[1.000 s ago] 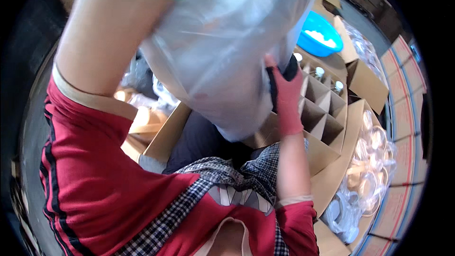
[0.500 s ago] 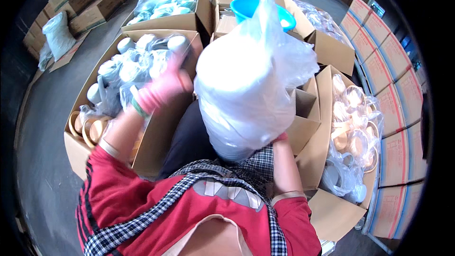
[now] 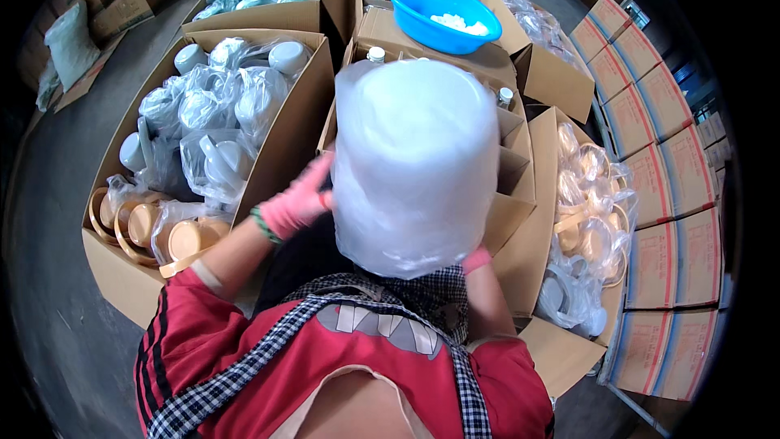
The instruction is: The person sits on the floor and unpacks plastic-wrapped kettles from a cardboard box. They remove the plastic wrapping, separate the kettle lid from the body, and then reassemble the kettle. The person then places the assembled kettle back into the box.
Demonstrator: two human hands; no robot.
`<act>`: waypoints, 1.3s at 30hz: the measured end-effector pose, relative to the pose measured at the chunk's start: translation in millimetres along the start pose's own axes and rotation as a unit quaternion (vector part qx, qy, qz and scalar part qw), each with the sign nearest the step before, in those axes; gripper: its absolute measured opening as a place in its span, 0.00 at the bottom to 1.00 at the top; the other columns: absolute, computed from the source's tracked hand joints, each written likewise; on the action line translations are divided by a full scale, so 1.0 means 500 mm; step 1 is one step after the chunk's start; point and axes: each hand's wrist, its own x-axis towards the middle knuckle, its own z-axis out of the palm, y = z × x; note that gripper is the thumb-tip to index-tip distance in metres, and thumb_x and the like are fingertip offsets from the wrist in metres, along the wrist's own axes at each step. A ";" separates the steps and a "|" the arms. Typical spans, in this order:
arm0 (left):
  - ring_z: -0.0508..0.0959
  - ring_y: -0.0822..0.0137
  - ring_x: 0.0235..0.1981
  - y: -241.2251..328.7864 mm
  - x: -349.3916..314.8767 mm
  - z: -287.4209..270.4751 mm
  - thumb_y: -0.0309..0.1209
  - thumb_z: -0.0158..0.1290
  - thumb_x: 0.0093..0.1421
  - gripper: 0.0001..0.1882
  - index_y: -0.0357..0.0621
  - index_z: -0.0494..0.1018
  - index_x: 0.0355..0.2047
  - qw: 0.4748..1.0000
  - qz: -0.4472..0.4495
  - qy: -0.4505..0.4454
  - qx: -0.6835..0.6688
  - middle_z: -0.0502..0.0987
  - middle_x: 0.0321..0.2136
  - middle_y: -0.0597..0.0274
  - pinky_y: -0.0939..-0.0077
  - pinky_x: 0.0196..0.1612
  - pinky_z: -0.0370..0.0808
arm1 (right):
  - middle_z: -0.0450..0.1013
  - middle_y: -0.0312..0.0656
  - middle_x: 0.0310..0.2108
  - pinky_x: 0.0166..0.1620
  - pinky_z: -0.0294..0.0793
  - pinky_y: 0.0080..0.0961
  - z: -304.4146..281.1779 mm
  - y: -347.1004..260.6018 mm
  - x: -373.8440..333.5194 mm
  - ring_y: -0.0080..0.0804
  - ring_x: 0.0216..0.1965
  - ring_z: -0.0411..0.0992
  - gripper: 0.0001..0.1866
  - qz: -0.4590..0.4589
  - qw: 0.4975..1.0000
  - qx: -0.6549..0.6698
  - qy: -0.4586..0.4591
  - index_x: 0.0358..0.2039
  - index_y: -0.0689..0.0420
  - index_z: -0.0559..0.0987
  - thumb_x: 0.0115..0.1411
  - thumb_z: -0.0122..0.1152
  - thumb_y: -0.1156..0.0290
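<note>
A large, roughly cylindrical whitish bundle [image 3: 416,171] wrapped in clear plastic stands in the centre of the frame, above the person's lap. The pink-gloved left hand [image 3: 294,205] is at its left side, fingers spread and partly bent rather than closed, the tips against or just beside the plastic; blur hides how firmly it presses. The right hand [image 3: 477,260] is at the bundle's lower right edge, mostly covered by it, so its grip cannot be told. At left, an open carton [image 3: 296,114] holds grey-white vessels in clear bags, with peach handled pieces [image 3: 199,236] toward its lower end. A carton at upper left [image 3: 268,15] is filled with pale green bagged items. Behind the bundle, a divided carton [image 3: 512,211] has pale-capped bottles [image 3: 505,96] in some cells, and beyond it a blue basin [image 3: 418,20] contains small white pieces [image 3: 459,24]. The carton at right [image 3: 539,195] holds bagged peach pieces, with grey-white ones at its lower end; another at upper right [image 3: 561,85] contains plastic-wrapped items.
</note>
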 end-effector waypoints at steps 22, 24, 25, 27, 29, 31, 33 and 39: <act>0.70 0.70 0.42 -0.135 0.317 0.064 0.30 0.52 0.52 0.25 0.44 0.61 0.51 0.906 -0.188 -0.292 -0.241 0.69 0.44 0.59 0.76 0.46 0.68 | 0.62 0.44 0.47 0.50 0.63 0.31 -0.110 -0.381 -0.095 0.35 0.49 0.61 0.25 -0.278 0.856 -0.328 0.287 0.48 0.63 0.61 0.55 0.51 0.62; 0.70 0.70 0.42 -0.152 0.333 0.123 0.29 0.51 0.52 0.23 0.44 0.63 0.50 0.894 -0.191 -0.317 -0.254 0.70 0.43 0.60 0.77 0.46 0.68 | 0.61 0.47 0.48 0.49 0.64 0.32 -0.063 -0.434 -0.116 0.37 0.48 0.62 0.28 -0.308 0.778 -0.490 0.246 0.49 0.64 0.61 0.52 0.55 0.60; 0.71 0.70 0.42 -0.167 0.317 0.121 0.29 0.51 0.53 0.22 0.44 0.64 0.49 0.899 -0.203 -0.299 -0.246 0.70 0.42 0.60 0.77 0.46 0.68 | 0.61 0.49 0.48 0.48 0.65 0.32 -0.017 -0.430 -0.116 0.38 0.47 0.63 0.28 -0.337 0.805 -0.462 0.155 0.49 0.64 0.61 0.52 0.54 0.60; 0.71 0.70 0.41 -0.168 0.304 0.136 0.29 0.50 0.53 0.20 0.44 0.65 0.47 0.908 -0.206 -0.285 -0.225 0.71 0.41 0.60 0.78 0.45 0.68 | 0.60 0.51 0.49 0.47 0.65 0.33 0.025 -0.432 -0.135 0.39 0.47 0.64 0.30 -0.363 0.833 -0.415 0.030 0.49 0.64 0.61 0.51 0.55 0.59; 0.71 0.70 0.41 -0.140 0.318 0.181 0.28 0.50 0.53 0.18 0.44 0.67 0.46 0.917 -0.172 -0.305 -0.190 0.72 0.40 0.60 0.78 0.45 0.68 | 0.57 0.53 0.51 0.48 0.65 0.35 0.000 -0.442 -0.201 0.41 0.48 0.64 0.37 -0.329 0.859 -0.393 0.018 0.52 0.63 0.58 0.48 0.57 0.53; 0.71 0.72 0.40 -0.071 0.277 0.127 0.29 0.47 0.56 0.13 0.38 0.70 0.41 0.959 -0.163 -0.233 -0.023 0.73 0.38 0.59 0.80 0.43 0.69 | 0.55 0.52 0.53 0.50 0.62 0.34 -0.075 -0.421 -0.212 0.40 0.49 0.62 0.46 -0.264 0.886 -0.380 -0.011 0.54 0.64 0.54 0.43 0.60 0.47; 0.71 0.65 0.39 -0.087 0.263 0.124 0.26 0.48 0.53 0.15 0.33 0.67 0.42 0.990 -0.077 -0.118 0.016 0.72 0.37 0.54 0.75 0.45 0.68 | 0.53 0.51 0.53 0.51 0.59 0.32 -0.143 -0.440 -0.203 0.38 0.50 0.60 0.54 -0.165 0.863 -0.473 -0.060 0.55 0.65 0.51 0.36 0.63 0.42; 0.63 0.44 0.47 -0.104 0.087 0.124 0.27 0.49 0.48 0.27 0.30 0.56 0.48 0.957 0.042 0.095 0.270 0.62 0.45 0.40 0.63 0.50 0.61 | 0.55 0.51 0.51 0.54 0.54 0.35 -0.229 -0.354 -0.159 0.45 0.52 0.56 0.56 -0.086 0.897 -0.430 -0.056 0.56 0.64 0.51 0.33 0.67 0.48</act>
